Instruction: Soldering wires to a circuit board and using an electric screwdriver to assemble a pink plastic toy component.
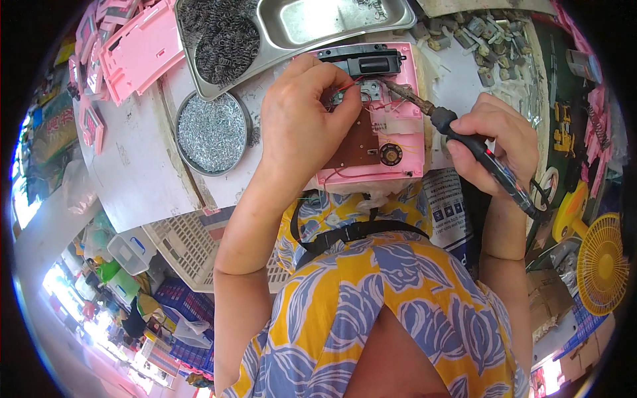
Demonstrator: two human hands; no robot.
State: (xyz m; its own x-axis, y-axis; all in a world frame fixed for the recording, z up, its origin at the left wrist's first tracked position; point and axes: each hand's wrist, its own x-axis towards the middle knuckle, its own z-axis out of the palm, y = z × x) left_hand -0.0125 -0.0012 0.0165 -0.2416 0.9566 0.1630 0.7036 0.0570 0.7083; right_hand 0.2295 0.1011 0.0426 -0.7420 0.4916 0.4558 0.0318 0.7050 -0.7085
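An open pink plastic casing [415,149] lies on the table in front of me. Inside it are a brown circuit board [352,146], a small round black-rimmed part [391,154], thin wires and, along its far side, a black plastic part [375,64]. My left hand [298,113] reaches over the casing's left side, thumb and fingers pinching near a red wire [346,85]; the fingers hide the exact contact. My right hand [497,142] is closed round the handle of a soldering iron [472,142], its tip down at a small metal plate [369,90] inside the casing.
Left of the casing stands a round dish [247,126] full of small silvery pins or screws. Beyond it, a metal tray [318,45] holds dark springs. Pink casing parts [142,50] pile at far left, small metal parts [488,43] at far right. A yellow fan [602,264] stands right.
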